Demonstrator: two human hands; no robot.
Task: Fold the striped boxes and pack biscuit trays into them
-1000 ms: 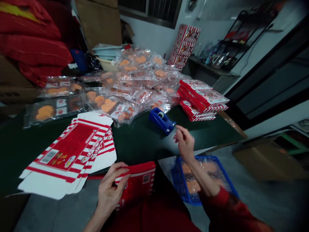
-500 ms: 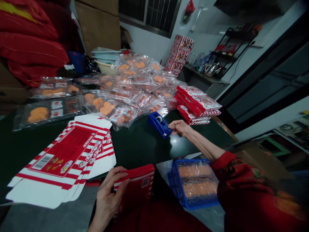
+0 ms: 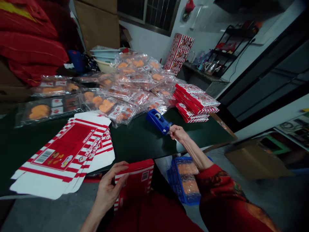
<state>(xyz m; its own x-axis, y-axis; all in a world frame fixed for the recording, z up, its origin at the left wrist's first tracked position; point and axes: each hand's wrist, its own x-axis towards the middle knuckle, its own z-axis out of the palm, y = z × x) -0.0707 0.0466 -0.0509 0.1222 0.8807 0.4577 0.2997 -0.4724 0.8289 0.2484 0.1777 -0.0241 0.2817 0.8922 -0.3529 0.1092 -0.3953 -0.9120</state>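
Hands, left gripping upright red carton, right at blue tape dispenser

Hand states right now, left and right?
Left hand: closed on a red-and-white carton.
Right hand: fingers bunched at the end of the blue tape dispenser; cannot tell if they grip anything.

Red fabric, stacked basins, wire shelf
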